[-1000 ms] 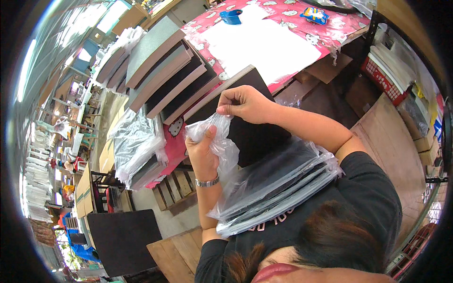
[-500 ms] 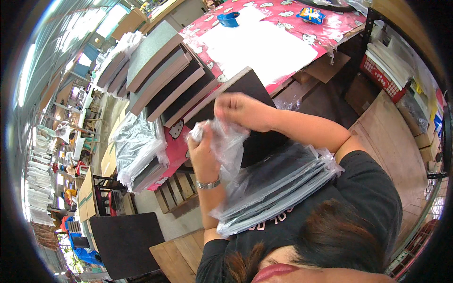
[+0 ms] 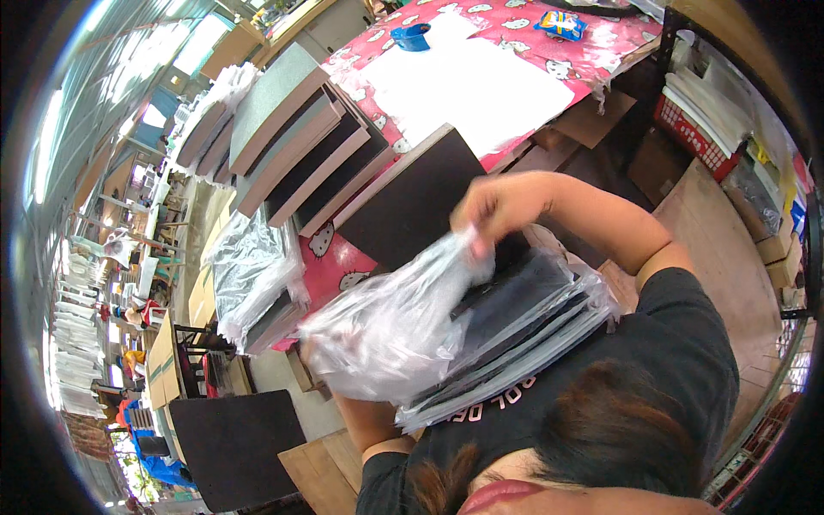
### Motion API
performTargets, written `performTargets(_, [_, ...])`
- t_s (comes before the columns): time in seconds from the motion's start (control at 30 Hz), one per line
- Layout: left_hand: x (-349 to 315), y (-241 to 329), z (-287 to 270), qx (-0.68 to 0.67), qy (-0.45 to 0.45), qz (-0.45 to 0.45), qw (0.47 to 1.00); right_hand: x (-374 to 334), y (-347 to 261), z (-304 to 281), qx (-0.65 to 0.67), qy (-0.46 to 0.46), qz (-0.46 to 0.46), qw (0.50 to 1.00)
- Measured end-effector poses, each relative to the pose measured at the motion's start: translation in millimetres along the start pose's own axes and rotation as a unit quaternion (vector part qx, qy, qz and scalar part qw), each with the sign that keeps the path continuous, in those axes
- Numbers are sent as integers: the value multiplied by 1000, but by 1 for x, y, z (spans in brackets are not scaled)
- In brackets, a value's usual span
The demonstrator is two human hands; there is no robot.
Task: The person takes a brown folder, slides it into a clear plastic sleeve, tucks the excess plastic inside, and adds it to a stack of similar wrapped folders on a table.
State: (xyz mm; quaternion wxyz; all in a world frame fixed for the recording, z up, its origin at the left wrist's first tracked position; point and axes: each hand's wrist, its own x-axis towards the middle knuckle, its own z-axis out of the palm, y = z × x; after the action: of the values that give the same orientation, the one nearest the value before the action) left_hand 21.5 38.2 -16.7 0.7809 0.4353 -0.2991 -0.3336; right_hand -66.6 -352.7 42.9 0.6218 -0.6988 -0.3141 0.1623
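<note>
A clear plastic bag (image 3: 390,322) is spread out in front of my chest, crinkled and partly blurred. My right hand (image 3: 491,215) pinches its upper right corner and lifts it. My left hand (image 3: 311,354) is at the bag's left end, mostly covered by the plastic, so its fingers are hidden. Right behind the bag, against my body, lies a stack of dark flat panels wrapped in clear plastic (image 3: 532,335). Beyond my hands, a bare black panel (image 3: 412,193) with a light edge leans tilted on the table.
Thick grey and black boards (image 3: 300,129) are stacked at the table's left end, with plastic-wrapped ones (image 3: 249,266) nearby. The pink patterned tablecloth (image 3: 515,39) carries white sheets (image 3: 468,86), a blue tape dispenser (image 3: 410,37) and a blue packet (image 3: 561,26). A red basket (image 3: 699,133) stands right.
My right hand has moved right and a little down, drawing the crumpled plastic out into a wide bag. My left hand has gone lower and left, under the plastic.
</note>
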Motion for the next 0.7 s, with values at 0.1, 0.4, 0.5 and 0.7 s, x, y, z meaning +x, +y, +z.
performTargets(0.1, [-5,-29,13,244,-21,-107,964,6,-11,-5,366,216,-213,880])
performTargets(0.4, [16,-15,-23,134,-46,-143,980,-15,-3,-31,89,162,-93,978])
performTargets(0.5, [50,6,72,339,-19,-247,908,-3,-19,-26,357,205,-202,888])
performTargets(0.7, [35,12,-4,-21,3,-39,999,-14,-6,-32,-51,-60,71,994])
